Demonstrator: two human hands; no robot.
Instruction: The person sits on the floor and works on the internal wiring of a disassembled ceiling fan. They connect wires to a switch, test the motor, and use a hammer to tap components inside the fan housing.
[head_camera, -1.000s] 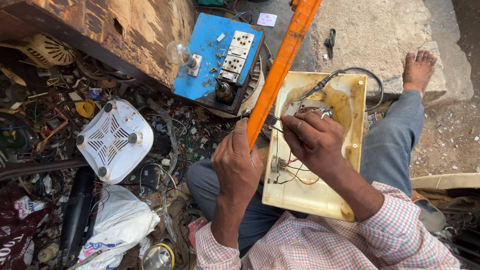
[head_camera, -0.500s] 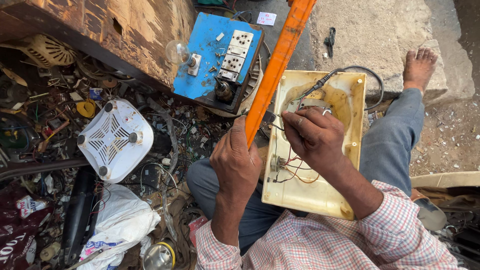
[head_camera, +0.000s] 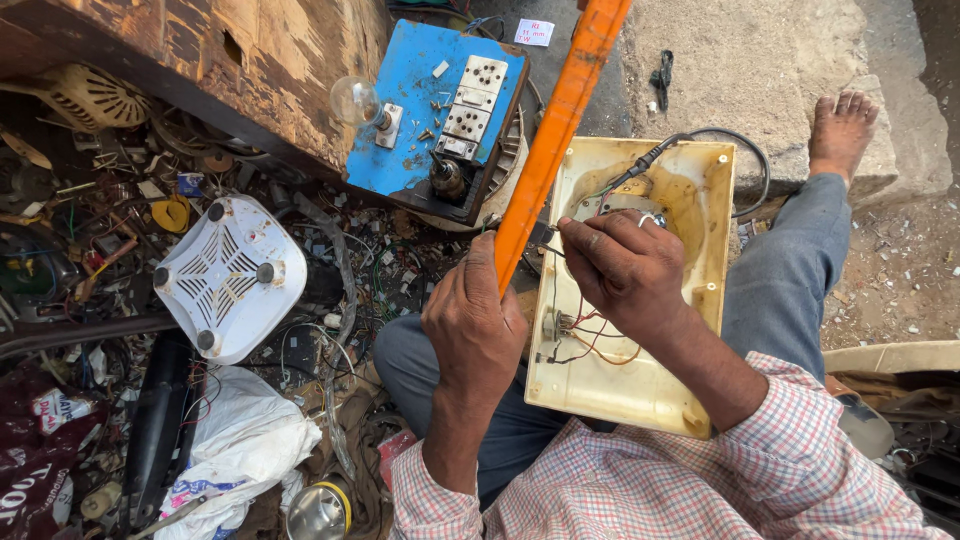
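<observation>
A yellowed plastic housing (head_camera: 620, 395) lies open on my lap, with red wires (head_camera: 592, 340) and a black cable (head_camera: 700, 135) inside it. My left hand (head_camera: 475, 325) is closed around the lower end of a long orange bar (head_camera: 560, 120) that slants up to the frame's top. My right hand (head_camera: 625, 265) is inside the housing. Its fingertips pinch a small dark part next to the bar, at the housing's left wall. What the part is cannot be made out.
A blue board (head_camera: 415, 80) with white sockets and a clear bulb (head_camera: 355, 100) lies ahead. A white vented cover (head_camera: 230, 275), a white bag (head_camera: 245, 440) and scattered electrical scrap fill the left. A worn wooden piece (head_camera: 200, 60) is top left; my bare foot (head_camera: 840, 130) rests on concrete.
Both hands keep their grips. My right hand has edged slightly up inside the housing; the orange bar stays where it was.
</observation>
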